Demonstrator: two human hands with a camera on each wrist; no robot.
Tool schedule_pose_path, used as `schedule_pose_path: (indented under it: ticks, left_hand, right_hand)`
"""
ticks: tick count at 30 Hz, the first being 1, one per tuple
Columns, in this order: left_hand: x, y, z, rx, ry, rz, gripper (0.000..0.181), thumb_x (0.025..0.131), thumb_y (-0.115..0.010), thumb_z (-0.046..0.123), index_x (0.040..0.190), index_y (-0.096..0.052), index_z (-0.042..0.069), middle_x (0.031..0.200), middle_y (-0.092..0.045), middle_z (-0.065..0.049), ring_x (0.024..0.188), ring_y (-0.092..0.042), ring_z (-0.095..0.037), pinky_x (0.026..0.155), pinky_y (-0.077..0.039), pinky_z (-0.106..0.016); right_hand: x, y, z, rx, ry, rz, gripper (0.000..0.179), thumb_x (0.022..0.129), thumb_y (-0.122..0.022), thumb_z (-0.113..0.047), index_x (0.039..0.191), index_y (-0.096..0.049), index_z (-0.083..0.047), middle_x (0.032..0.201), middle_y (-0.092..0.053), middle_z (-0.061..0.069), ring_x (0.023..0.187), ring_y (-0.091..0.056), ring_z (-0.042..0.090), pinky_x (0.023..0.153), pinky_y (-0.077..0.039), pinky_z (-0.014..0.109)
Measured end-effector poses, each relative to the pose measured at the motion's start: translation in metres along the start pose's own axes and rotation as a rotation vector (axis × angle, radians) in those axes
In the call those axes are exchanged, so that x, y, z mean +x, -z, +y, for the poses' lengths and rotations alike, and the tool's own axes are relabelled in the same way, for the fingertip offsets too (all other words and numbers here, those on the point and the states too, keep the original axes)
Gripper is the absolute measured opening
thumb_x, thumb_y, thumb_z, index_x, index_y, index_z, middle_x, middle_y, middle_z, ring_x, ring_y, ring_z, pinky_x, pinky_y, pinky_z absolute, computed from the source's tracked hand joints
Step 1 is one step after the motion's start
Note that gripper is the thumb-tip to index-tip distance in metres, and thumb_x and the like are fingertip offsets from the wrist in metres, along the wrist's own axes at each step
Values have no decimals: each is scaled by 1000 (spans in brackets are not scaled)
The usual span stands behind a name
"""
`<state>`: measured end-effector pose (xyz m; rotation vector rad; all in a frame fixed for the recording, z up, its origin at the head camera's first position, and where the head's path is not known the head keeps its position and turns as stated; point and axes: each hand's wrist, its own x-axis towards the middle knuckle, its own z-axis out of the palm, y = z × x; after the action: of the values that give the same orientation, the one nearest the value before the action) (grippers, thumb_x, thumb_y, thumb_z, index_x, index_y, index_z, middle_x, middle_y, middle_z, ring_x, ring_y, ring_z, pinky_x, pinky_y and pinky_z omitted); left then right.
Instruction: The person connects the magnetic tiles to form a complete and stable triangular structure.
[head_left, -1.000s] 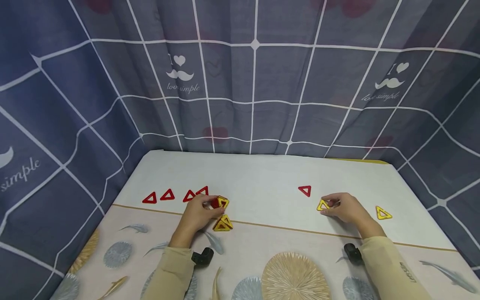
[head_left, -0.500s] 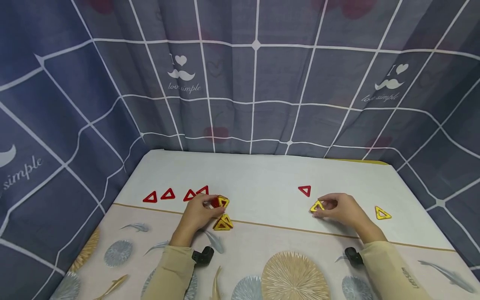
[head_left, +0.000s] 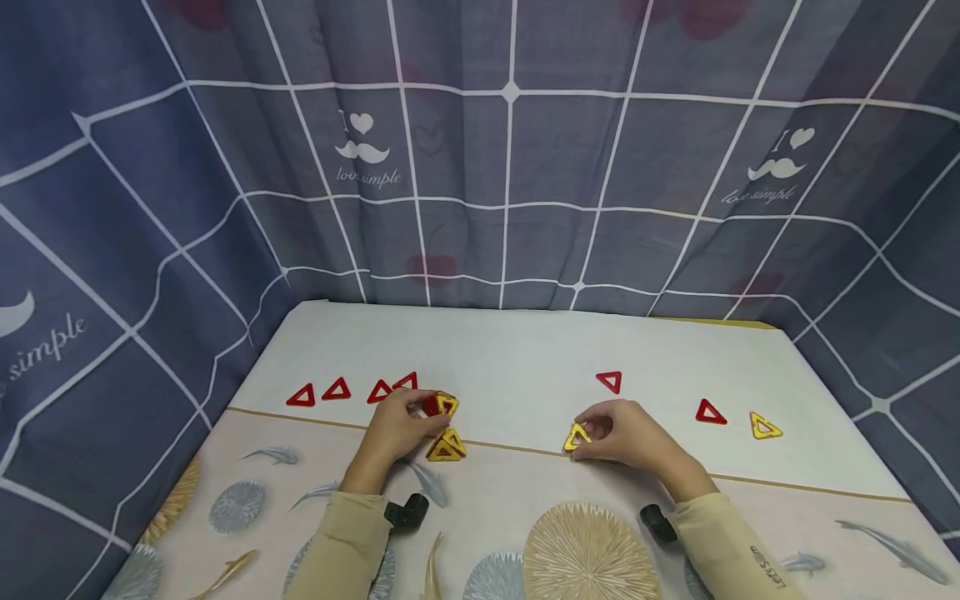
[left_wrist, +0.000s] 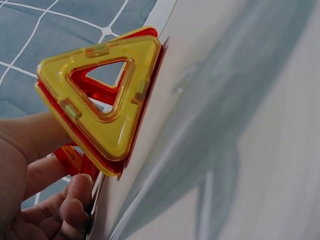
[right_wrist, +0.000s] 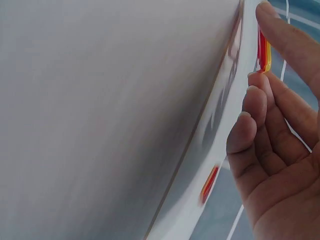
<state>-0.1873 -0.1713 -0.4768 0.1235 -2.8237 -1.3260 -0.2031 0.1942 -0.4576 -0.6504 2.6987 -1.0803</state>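
In the head view my left hand [head_left: 396, 429] holds a joined cluster of magnetic triangle tiles on the table. Its fingers are on a red tile [left_wrist: 67, 159] beside a yellow triangle tile [left_wrist: 120, 137], which has red behind it in the left wrist view. More yellow tiles [head_left: 444, 456] of the cluster lie nearer the person. To the right, my right hand [head_left: 628, 433] pinches a yellow triangle tile [head_left: 570, 437] between thumb and fingers. Seen edge-on in the right wrist view, this held tile [right_wrist: 268, 55] shows red beside yellow; whether it is two tiles I cannot tell.
Several red triangle tiles [head_left: 301, 404] lie in a row left of the left hand. Beyond the right hand is a red tile [head_left: 610, 375]; further right lie another red tile [head_left: 711, 420] and a yellow tile [head_left: 768, 435]. A grid-patterned curtain [head_left: 465, 242] encloses the table.
My right hand has moved left and nearer the person with its yellow tile, closer to the cluster. The red tile it covered on the right now shows. My left hand stays put.
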Motion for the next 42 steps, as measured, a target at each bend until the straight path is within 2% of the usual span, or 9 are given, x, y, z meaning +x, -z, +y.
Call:
schedule_pose_path:
  ticks: [10,18,23,28,31,34,36,38,42]
  left_hand:
    - [0,1,0,-2,-9,-2,52,79,-87,29,125,-71,8,110,-62,-9,86,-55,-21,71,-46,-35]
    - [0,0,0,-4,-15,2,51,80,-87,29,124,-72,8,116,-62,-10,86,-55,-22,73,-46,-37]
    - [0,1,0,-12,-13,-7,57,81,-85,32,130,-68,8,123,-65,-10,93,-58,-23,82,-49,-44]
    - [-1,10,9,-61,-15,30,61,85,-82,33,136,-61,7,124,-63,-13,87,-58,-22,74,-49,-36]
    - [-7,15,25,-102,-96,67,54,85,-82,30,133,-64,11,117,-61,-10,80,-56,-19,67,-47,-31]
    - [-17,15,48,-147,-255,40,45,84,-84,24,125,-70,15,110,-61,-3,71,-55,-18,61,-46,-29]
    - [-24,10,63,-157,-351,-22,40,82,-85,21,120,-72,16,106,-62,1,68,-55,-16,58,-47,-29]
    - [-29,1,74,-151,-415,-99,38,82,-86,19,117,-73,16,105,-63,3,68,-55,-14,56,-47,-27]
    - [-31,-23,85,-119,-408,-250,38,82,-85,19,117,-72,14,106,-63,-2,66,-55,-10,51,-48,-27]
  right_hand:
    - [7,-28,-28,18,25,-48,42,67,-95,-23,99,-75,-4,80,-64,-4,73,-57,11,67,-50,26]
    - [7,-31,-31,7,24,-70,38,66,-96,-22,93,-74,-6,77,-62,-4,71,-55,10,65,-48,26]
    - [6,-33,-31,3,36,-66,38,64,-97,-20,91,-74,-6,76,-62,-4,69,-54,8,64,-48,26]
    - [6,-34,-32,11,35,-61,37,63,-97,-19,90,-75,-6,74,-62,-4,68,-54,7,65,-48,25]
    - [6,-35,-33,8,34,-61,39,63,-97,-19,90,-73,-5,74,-61,-4,67,-54,8,64,-47,26]
    - [6,-34,-33,5,25,-67,41,63,-97,-19,92,-72,-5,74,-60,-3,67,-54,9,63,-47,26]
    - [6,-34,-33,1,19,-71,42,64,-97,-20,94,-71,-6,74,-60,-3,67,-54,10,63,-47,27]
    - [6,-33,-33,0,9,-79,46,64,-97,-22,97,-71,-5,74,-60,-3,67,-54,11,63,-48,27]
    - [6,-30,-32,-4,0,-92,55,62,-98,-25,104,-70,-3,75,-61,-2,67,-55,12,64,-48,28]
